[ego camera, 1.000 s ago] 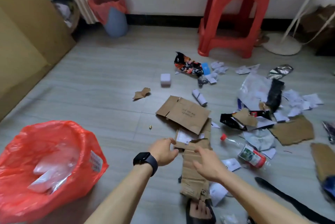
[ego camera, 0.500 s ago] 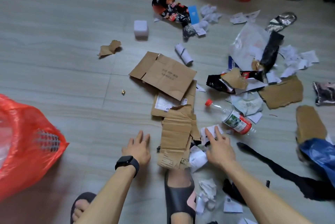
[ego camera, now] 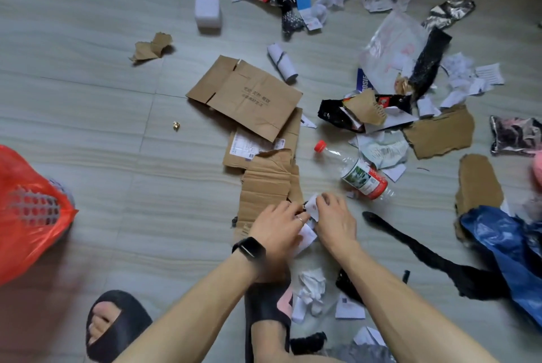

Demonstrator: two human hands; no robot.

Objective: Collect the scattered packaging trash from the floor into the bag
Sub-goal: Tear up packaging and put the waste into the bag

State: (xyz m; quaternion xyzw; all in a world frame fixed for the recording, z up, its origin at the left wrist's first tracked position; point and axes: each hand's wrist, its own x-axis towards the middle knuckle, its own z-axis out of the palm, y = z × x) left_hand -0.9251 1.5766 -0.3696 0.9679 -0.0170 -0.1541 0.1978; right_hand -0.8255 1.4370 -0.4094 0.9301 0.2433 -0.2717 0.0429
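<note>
While left hand (ego camera: 277,223), right hand (ego camera: 334,220) pinch scrap (ego camera: 313,207), bottle (ego camera: 363,179) points upper-left.

Soft, flat, rather dim light fills the room, cool and grey on the pale striped floor tiles (ego camera: 88,104). Shadows are faint and blur-edged. The deepest lies at lower left under the red plastic bag (ego camera: 26,216), which is smeared by motion. Small glints sit on the clear plastic bottle with a red cap (ego camera: 363,179), the crinkled silver foil wrapper (ego camera: 448,12) and the glossy blue plastic bag (ego camera: 504,245). Tile joints bow toward the frame edges. The left hand (ego camera: 275,224), the right hand (ego camera: 334,218) pinching a washed-out white paper scrap (ego camera: 313,207), and the black sandal (ego camera: 132,321) look soft.
</note>
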